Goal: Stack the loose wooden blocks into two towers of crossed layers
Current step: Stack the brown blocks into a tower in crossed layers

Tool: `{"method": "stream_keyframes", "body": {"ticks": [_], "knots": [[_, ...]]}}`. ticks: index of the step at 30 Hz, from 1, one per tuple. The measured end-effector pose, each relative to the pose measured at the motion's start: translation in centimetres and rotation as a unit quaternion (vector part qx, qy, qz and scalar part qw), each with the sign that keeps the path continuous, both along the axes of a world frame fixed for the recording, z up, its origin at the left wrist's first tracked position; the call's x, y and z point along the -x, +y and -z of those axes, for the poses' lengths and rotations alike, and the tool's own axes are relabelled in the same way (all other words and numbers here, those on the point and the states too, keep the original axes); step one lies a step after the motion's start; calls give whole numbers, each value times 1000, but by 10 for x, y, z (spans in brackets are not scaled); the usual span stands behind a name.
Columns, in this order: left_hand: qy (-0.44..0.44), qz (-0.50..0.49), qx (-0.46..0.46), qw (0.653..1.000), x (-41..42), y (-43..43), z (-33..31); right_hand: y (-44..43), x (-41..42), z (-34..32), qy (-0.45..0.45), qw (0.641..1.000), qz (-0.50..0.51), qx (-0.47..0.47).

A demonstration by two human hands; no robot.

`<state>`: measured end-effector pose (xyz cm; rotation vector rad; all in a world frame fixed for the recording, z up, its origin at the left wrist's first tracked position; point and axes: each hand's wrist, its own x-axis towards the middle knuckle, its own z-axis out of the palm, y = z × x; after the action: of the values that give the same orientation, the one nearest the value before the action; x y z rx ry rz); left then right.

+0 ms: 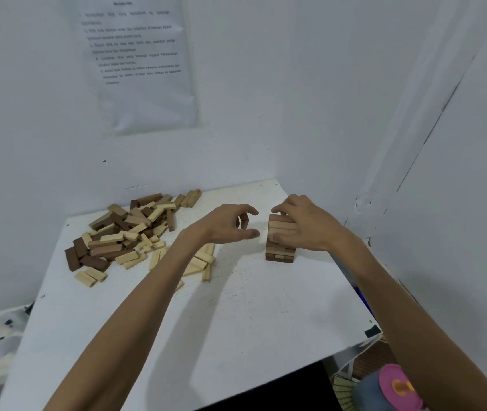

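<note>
Left hand (228,225) loosely curled; right hand (306,225) outstretched.

Right hand (304,225) rests on the tower (280,254), left hand (227,223) hovers beside it, right of the loose blocks (123,232).
</note>
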<state>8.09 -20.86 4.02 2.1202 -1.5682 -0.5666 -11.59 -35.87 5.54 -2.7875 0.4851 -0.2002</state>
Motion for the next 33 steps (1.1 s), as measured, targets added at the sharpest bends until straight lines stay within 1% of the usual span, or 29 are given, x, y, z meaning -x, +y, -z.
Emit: {"method": "stream_keyframes", "body": {"ticks": [2, 5, 9, 11, 13, 20, 23, 27, 31, 33], "knots": [[-7, -11, 5, 1000, 1, 15, -4, 12, -6, -1, -12, 1000, -11, 10], [-7, -27, 7, 1000, -3, 43, -8, 33, -18, -4, -7, 999, -29, 18], [-10, -73, 11, 997, -12, 97, -7, 75, -36, -11, -6, 997, -76, 33], [-13, -72, 7, 997, -11, 103, -5, 79, -38, -11, 1, 996, -79, 38], [-15, -71, 11, 997, -11, 111, -5, 83, -40, -10, 0, 996, -85, 32], [-42, -124, 6, 991, -25, 167, 0, 122, -70, -5, 9, 991, -130, 5], [-56, -139, 4, 989, -34, 172, 3, 123, -84, -1, 14, 992, -126, -7], [-99, -159, 1, 982, -50, 163, 5, 117, -109, 5, 26, 993, -118, -15], [-122, -176, -4, 977, -73, 147, 6, 107, -140, 12, 48, 992, -113, -8], [-138, -202, 4, 970, -83, 136, 10, 101, -159, 15, 59, 992, -113, 0]]}}
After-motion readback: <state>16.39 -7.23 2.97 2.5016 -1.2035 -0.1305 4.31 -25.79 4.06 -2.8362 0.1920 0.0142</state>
